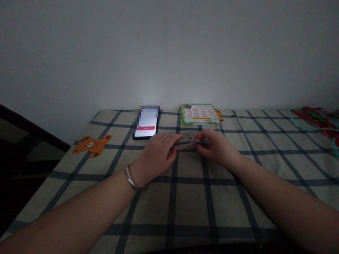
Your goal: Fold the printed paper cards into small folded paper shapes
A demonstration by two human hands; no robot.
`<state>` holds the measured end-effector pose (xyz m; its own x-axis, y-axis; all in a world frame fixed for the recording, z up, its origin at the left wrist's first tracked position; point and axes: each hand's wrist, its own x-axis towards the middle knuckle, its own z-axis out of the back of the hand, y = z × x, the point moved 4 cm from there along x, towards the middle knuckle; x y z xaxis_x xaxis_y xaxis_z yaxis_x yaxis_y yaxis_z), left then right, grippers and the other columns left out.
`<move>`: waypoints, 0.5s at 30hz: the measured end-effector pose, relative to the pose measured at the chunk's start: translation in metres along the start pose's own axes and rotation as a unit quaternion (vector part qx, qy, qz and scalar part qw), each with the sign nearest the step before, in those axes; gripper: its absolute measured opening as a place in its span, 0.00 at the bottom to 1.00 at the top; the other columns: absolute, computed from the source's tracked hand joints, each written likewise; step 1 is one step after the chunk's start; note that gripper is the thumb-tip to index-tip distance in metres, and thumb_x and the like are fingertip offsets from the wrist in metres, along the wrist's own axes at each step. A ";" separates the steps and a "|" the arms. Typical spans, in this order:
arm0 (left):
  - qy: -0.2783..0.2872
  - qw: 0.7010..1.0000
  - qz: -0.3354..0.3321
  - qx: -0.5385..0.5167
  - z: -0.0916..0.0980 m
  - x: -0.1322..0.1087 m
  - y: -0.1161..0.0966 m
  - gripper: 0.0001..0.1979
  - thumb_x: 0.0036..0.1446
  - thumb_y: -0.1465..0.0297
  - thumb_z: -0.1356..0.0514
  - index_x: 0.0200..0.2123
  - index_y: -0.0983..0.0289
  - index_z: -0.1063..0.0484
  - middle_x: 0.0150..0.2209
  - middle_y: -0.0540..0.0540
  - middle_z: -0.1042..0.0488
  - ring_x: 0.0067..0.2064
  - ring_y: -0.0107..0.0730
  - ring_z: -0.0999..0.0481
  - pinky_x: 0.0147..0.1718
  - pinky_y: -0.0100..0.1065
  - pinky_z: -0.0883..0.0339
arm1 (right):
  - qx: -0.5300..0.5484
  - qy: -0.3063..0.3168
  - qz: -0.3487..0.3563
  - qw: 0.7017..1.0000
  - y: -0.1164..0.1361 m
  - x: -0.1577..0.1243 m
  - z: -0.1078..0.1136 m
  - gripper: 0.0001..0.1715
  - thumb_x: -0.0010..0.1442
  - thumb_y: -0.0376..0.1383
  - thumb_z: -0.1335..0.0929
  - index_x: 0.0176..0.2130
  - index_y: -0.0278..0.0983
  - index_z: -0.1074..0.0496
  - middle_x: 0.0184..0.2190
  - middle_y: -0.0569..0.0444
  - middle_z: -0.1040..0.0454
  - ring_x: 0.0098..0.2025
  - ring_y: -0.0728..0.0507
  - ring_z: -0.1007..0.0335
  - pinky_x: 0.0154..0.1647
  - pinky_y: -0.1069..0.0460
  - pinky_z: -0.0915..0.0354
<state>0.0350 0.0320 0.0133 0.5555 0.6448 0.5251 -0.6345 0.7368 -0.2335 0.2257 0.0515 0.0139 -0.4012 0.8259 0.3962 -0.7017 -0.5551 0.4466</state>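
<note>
Between my two hands is a small folded piece of printed paper, narrow and strip-like, with a raised fold near its right end. My left hand, with a silver bracelet at the wrist, pinches the paper's left end between thumb and fingers. The right end is gripped by my right hand, its fingers curled around the fold. Both hands are low over the checked tablecloth. My fingers hide the ends of the paper.
A lit phone lies beyond my left hand. Behind the paper, a stack of printed sheets rests near the wall. An orange bear figure is at the left, and colourful cords or strips lie at the far right.
</note>
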 end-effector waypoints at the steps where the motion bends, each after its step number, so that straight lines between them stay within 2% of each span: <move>1: -0.002 1.000 0.002 -0.002 0.001 0.000 0.000 0.20 0.57 0.77 0.44 0.53 0.65 0.36 0.47 0.57 0.27 0.48 0.38 0.28 0.49 0.45 0.33 | 0.002 -0.018 -0.005 1.000 -0.001 -0.001 0.002 0.02 0.52 0.32 0.33 0.30 0.38 0.33 0.28 0.55 0.28 0.31 0.46 0.34 0.32 0.52 0.41; 4: -0.011 1.000 0.021 -0.009 0.003 0.000 0.001 0.22 0.57 0.78 0.44 0.56 0.65 0.38 0.50 0.59 0.30 0.52 0.39 0.30 0.52 0.44 0.33 | -0.041 -0.086 -0.001 0.995 -0.001 -0.003 0.011 0.04 0.51 0.32 0.33 0.29 0.38 0.35 0.28 0.55 0.30 0.32 0.45 0.34 0.31 0.52 0.41; 6: -0.011 0.999 0.035 -0.019 0.004 0.000 0.002 0.24 0.56 0.78 0.44 0.57 0.65 0.40 0.50 0.59 0.30 0.52 0.39 0.30 0.52 0.44 0.33 | -0.096 -0.108 0.020 0.989 0.001 -0.004 0.015 0.04 0.52 0.32 0.33 0.29 0.38 0.35 0.28 0.54 0.30 0.32 0.45 0.35 0.31 0.52 0.42; 10: -0.006 0.999 0.036 -0.028 0.003 -0.001 0.002 0.26 0.56 0.78 0.43 0.58 0.64 0.42 0.47 0.57 0.29 0.50 0.38 0.29 0.51 0.44 0.33 | -0.225 -0.081 0.102 0.966 0.011 -0.004 0.016 0.03 0.55 0.31 0.33 0.30 0.38 0.33 0.28 0.52 0.30 0.33 0.43 0.36 0.32 0.50 0.45; 15: 0.015 0.999 0.028 -0.020 0.002 0.000 0.000 0.25 0.59 0.75 0.44 0.59 0.64 0.41 0.51 0.58 0.31 0.52 0.37 0.31 0.53 0.42 0.34 | -0.265 -0.010 0.188 0.946 0.019 -0.005 0.008 0.02 0.55 0.31 0.33 0.33 0.37 0.29 0.30 0.51 0.28 0.35 0.42 0.38 0.34 0.49 0.45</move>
<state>0.0343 0.0313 0.0147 0.5360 0.6913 0.4846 -0.6437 0.7060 -0.2953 0.2192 0.0361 0.0264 -0.6731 0.5755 0.4645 -0.7105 -0.6774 -0.1905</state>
